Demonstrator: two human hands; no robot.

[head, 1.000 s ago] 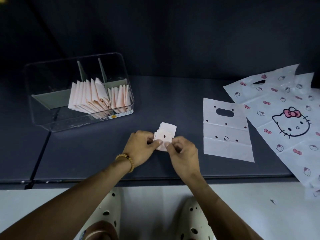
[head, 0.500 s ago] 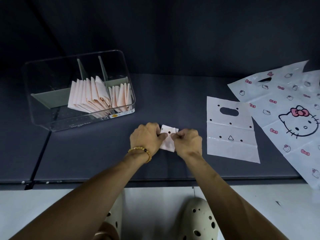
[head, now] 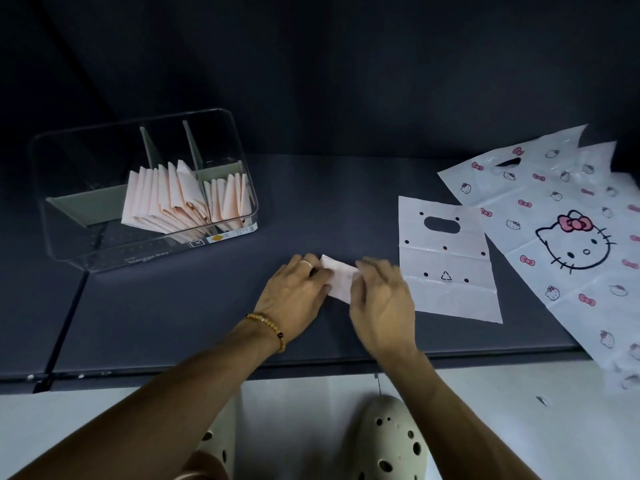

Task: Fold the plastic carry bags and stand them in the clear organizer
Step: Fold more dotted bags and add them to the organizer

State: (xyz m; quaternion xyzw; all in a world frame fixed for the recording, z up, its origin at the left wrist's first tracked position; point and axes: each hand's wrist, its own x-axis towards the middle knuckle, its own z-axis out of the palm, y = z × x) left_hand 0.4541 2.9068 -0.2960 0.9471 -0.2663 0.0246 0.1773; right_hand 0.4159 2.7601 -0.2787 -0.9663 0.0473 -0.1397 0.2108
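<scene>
pale pink plastic, folded down to a small packet, lies on the dark surface (head: pixel 173 306) between the two hands: this folded bag (head: pixel 338 278) is near the front edge, right of the clear organizer (head: pixel 69 244). the left hand (head: pixel 294 296) lies on the packet's left end with fingers bent over it, a ring on one finger and a beaded bracelet (head: pixel 268 329) at the wrist. the right hand (head: pixel 382 299) covers the right end, fingers spread and only slightly curved, pressing down; motion blur hides whether any fingertip pinches the plastic. inside the organizer, folded pink bags (head: pixel 166 199) stand leaning in a row in the front middle compartment, with a shorter row (head: pixel 227 199) in the front right one. just right of the right hand a small white carry bag (head: pixel 450 296) with black dots and a recycling mark lies flat. beyond it, partly overlapping, lie larger white bags (head: pixel 554 202) printed with a cat face and pink bows.
</scene>
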